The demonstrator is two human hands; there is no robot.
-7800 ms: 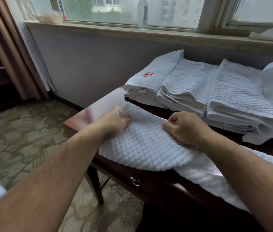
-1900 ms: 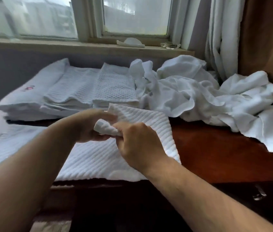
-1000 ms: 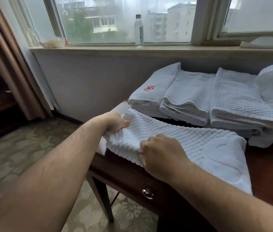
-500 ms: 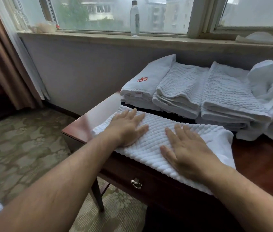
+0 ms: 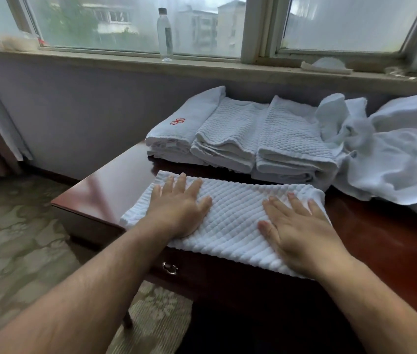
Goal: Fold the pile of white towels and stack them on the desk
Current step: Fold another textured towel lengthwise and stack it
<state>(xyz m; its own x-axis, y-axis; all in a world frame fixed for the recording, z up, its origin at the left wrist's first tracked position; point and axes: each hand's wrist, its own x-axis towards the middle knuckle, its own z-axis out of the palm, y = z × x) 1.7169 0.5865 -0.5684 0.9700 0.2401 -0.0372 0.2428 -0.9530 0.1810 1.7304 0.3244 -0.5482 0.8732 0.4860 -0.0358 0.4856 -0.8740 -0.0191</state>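
Note:
A folded white waffle towel lies as a long strip along the front edge of the dark wooden desk. My left hand presses flat on its left part, fingers straight. My right hand lies flat on its right part. Behind the strip stand three stacks of folded white towels; the left one bears a red emblem. A crumpled pile of unfolded white towels fills the desk's right rear.
A clear plastic bottle stands on the windowsill, with a white cloth further right. The desk has a front drawer with a metal pull. Patterned carpet spreads to the left, and curtains hang at the far left.
One second ago both hands gripped the towel's left end. They then opened flat on it, and since half a second ago they have slid apart along the strip.

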